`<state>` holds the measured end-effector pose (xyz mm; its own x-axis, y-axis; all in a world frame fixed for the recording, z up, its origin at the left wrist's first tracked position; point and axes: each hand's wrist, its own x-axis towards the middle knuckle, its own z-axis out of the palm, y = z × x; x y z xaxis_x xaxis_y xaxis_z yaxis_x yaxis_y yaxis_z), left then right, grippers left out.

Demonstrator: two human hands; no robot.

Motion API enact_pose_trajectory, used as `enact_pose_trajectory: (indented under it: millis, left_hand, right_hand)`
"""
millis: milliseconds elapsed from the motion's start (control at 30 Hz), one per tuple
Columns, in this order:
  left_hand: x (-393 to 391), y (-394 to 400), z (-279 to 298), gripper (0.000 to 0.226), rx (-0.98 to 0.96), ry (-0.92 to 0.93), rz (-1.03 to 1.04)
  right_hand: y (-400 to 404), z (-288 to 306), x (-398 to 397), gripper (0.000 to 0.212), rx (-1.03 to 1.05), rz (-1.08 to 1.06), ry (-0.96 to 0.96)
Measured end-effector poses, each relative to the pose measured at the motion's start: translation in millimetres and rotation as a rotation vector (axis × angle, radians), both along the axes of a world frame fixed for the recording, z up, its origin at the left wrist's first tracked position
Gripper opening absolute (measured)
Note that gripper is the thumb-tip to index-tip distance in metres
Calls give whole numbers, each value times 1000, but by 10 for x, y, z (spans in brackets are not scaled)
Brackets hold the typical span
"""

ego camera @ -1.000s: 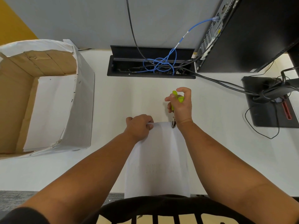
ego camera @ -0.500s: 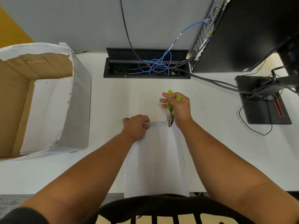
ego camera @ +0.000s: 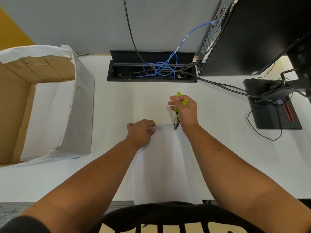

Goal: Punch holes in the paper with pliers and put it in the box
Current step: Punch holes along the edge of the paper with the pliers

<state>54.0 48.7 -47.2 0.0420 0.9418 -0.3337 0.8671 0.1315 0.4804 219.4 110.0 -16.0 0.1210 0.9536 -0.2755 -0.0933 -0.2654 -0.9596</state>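
Observation:
A white sheet of paper [ego camera: 165,158] lies on the white desk in front of me, its near end hanging over the desk edge. My left hand [ego camera: 141,132] pinches the sheet's far left corner. My right hand [ego camera: 185,110] grips green-handled punch pliers [ego camera: 177,115], pointed down at me, with the metal jaws on the paper's far edge. An open cardboard box [ego camera: 80,105], wrapped in white paper outside, stands at the left with white sheets inside.
A black cable tray [ego camera: 117,73] with tangled blue and black cables is set in the desk at the back. A black computer tower [ego camera: 252,39] stands at back right, with a monitor base [ego camera: 269,118] and loose cables to the right.
My right hand has squeezed the plier handles closer together, the jaws staying on the paper's far edge. My left hand keeps its hold on the corner. The view shifted slightly.

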Motion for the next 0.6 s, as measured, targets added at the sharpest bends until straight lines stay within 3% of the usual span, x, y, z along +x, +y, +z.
enact_pose_trajectory:
  millis: [233,600]
  left_hand:
    - [-4,-16,-17,30,119,-91,-61]
    - [73,-1,50,49,238,306,-319]
  right_hand:
    - [31,0,0,14,15,40,-22]
    - [3,-20,-36,12,25,76,-7]
